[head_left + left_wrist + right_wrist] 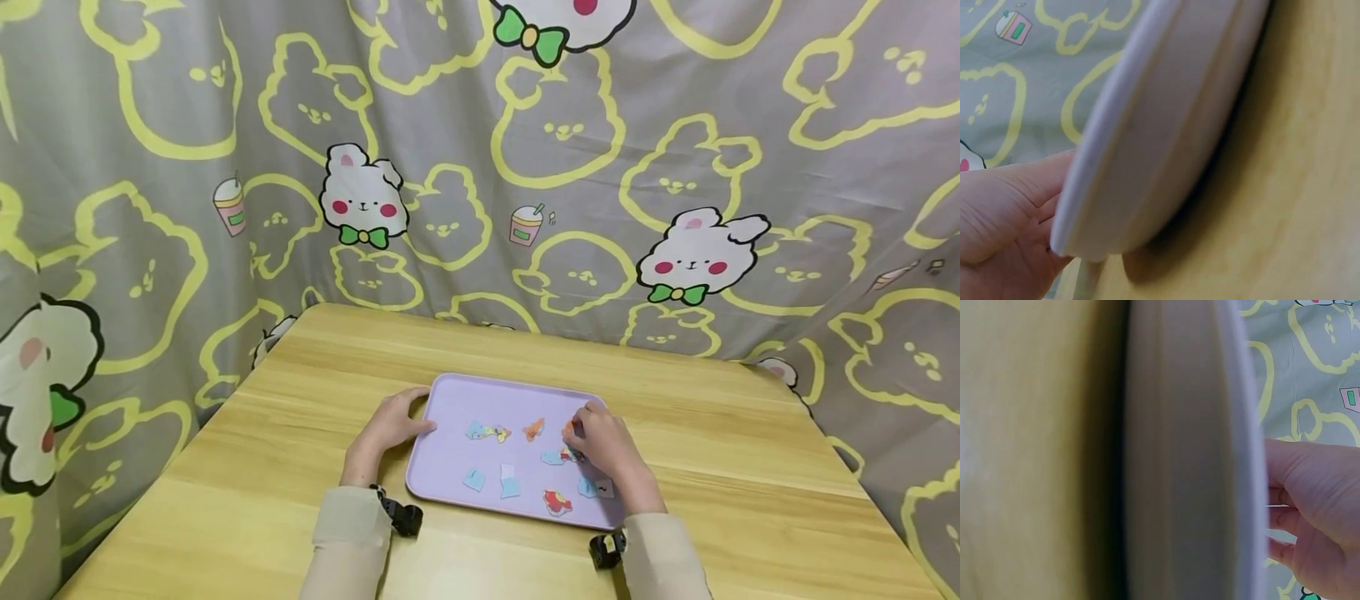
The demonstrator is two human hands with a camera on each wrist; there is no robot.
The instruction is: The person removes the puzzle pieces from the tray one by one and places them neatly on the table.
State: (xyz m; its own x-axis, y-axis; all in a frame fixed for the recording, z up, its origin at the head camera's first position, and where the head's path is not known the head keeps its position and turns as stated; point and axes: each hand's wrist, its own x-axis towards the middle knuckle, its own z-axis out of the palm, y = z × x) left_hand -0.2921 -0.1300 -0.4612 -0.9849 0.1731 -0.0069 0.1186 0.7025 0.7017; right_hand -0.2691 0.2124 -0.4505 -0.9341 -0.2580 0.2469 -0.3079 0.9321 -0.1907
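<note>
A lilac tray (pixel 450 396) lies on the wooden table, with several small picture puzzle pieces on it. My left hand (pixel 386 429) grips the tray's left edge, thumb over the rim; in the left wrist view that hand (pixel 1010 219) is partly behind the tray wall. Over the tray's right side, my right hand (pixel 611 446) pinches an orange piece (pixel 567 430), mostly covered by the fingers. Just below those fingers is a blue-and-red piece (pixel 553 457). Another orange piece (pixel 534 429) lies to the left. The tray wall hides the right fingertips in the right wrist view.
A joined blue-and-yellow pair (pixel 487 432) sits left of centre on the tray. Light blue pieces (pixel 474 479) and a red piece (pixel 557 501) are nearer the front rim. A patterned grey curtain (pixel 450 208) hangs around the wooden table (pixel 262 467).
</note>
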